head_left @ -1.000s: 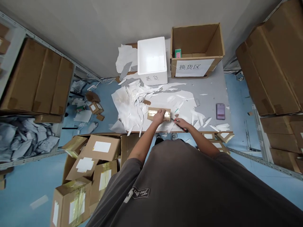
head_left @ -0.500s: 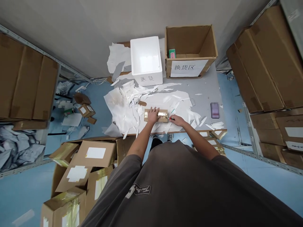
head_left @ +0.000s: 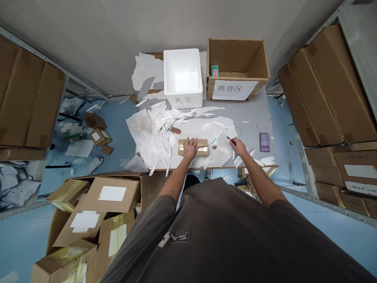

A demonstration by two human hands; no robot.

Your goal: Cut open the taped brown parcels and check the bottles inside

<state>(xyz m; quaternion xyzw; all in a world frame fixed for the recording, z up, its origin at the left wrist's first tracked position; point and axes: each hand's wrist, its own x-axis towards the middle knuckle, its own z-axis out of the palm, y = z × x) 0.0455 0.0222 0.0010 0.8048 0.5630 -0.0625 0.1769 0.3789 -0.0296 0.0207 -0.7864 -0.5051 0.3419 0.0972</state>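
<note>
My left hand [head_left: 190, 148] lies across a small taped cardboard box [head_left: 204, 144], fingers stretched over its top. Shiny clear tape runs along the box. To the right, my right hand [head_left: 239, 146] is closed around a red and black utility knife [head_left: 232, 142], whose tip points up and left, apart from the box. Under and around both lie white paper scraps, with a small brown piece [head_left: 214, 147] just right of the box.
A white foam box [head_left: 184, 100] and an open, labelled cardboard carton [head_left: 256, 89] stand at the table's back. Torn paper [head_left: 159, 122] heaps up at left. A purple packet [head_left: 264, 142] lies at right. Boxes [head_left: 118, 185] fill a large carton at lower left; shelves flank both sides.
My right hand has moved right with the knife, away from the box's right end. My left hand stays on the box. A small brown piece now shows beside it.
</note>
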